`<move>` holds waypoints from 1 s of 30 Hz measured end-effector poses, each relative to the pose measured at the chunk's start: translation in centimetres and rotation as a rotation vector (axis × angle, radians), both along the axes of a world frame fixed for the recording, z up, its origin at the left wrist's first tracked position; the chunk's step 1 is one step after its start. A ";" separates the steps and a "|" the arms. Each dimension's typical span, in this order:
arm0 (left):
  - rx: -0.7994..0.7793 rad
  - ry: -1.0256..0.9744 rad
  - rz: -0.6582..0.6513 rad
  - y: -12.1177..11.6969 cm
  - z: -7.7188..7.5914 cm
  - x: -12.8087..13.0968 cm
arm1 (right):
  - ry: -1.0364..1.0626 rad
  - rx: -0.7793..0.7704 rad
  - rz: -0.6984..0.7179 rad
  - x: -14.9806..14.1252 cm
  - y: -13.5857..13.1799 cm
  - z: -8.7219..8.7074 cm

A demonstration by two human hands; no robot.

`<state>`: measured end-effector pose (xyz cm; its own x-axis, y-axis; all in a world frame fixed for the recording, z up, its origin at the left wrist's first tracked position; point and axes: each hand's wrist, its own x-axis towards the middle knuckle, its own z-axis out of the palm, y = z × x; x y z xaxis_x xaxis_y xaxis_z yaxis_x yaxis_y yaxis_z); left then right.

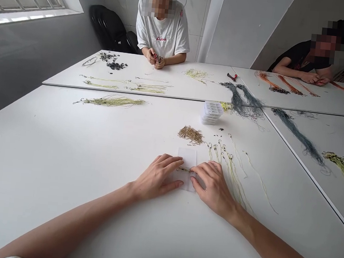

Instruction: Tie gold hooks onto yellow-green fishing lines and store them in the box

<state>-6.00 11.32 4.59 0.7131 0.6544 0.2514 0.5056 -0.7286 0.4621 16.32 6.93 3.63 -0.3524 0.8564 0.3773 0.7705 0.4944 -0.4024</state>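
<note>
Thumbs apart from the fingers, the person's left hand and right hand touch a clear box between them on the white table, nearer than the pile of gold hooks.

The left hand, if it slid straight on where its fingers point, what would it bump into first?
Probably the right hand, just across the clear plastic box where the left hand rests. Depth is hard to judge here, so it might pass a little over those fingers instead.
</note>
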 end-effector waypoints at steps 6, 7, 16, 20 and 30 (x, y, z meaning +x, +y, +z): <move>0.000 0.024 -0.007 0.1 0.1 -0.1 | -0.010 -0.003 0.000 0.0 0.0 0.1; 0.014 0.026 -0.010 0.1 0.0 -0.1 | -0.009 -0.004 0.000 -0.1 0.0 0.2; 0.077 0.029 -0.040 0.2 -0.4 -0.5 | -0.007 -0.026 -0.017 -0.4 0.4 0.2; 0.074 0.037 -0.029 0.2 0.0 -0.7 | -0.010 -0.041 -0.016 -0.5 0.5 0.4; 0.006 -0.123 -0.286 -6.2 0.2 2.2 | 0.065 -0.069 -0.017 -0.4 0.4 0.8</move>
<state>-3.81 5.07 4.82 0.8321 0.4296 0.3508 0.2200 -0.8362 0.5024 15.96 7.31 4.40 -0.3145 0.8866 0.3391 0.7497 0.4512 -0.4841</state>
